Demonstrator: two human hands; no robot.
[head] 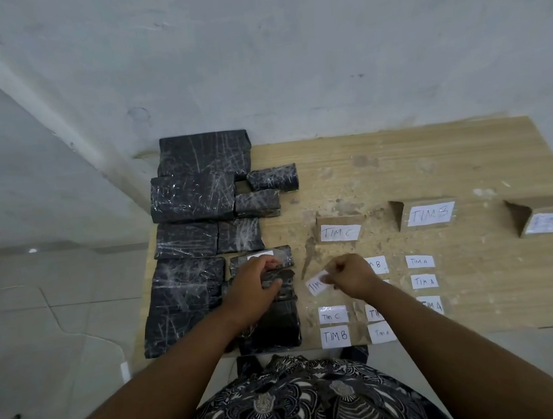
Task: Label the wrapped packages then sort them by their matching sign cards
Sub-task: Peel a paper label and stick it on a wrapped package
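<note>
Wooden tabletop (pixel 401 167) by grey wall (pixel 285 53): black wrapped pkgs (pixel 194 198) are laid along its left edge. One small pkg (pixel 284 277) is gripped by left hand (pixel 254 286), fingers curled. Paper label (pixel 315 286) is pinched in right hand (pixel 351 275), just beside that pkg. Sign cards (pixel 429 214) are stood behind, w/ loose labels (pixel 420 261) in front.

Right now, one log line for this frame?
phase: labelling | left hand: grips small wrapped package | right hand: pinches TIM label, letter hidden | sign cards: no packages beside them

Glossy plastic-wrapped packages (pixel 194 198), paper labels (pixel 332 315), woodgrain table (pixel 434 157)
</note>
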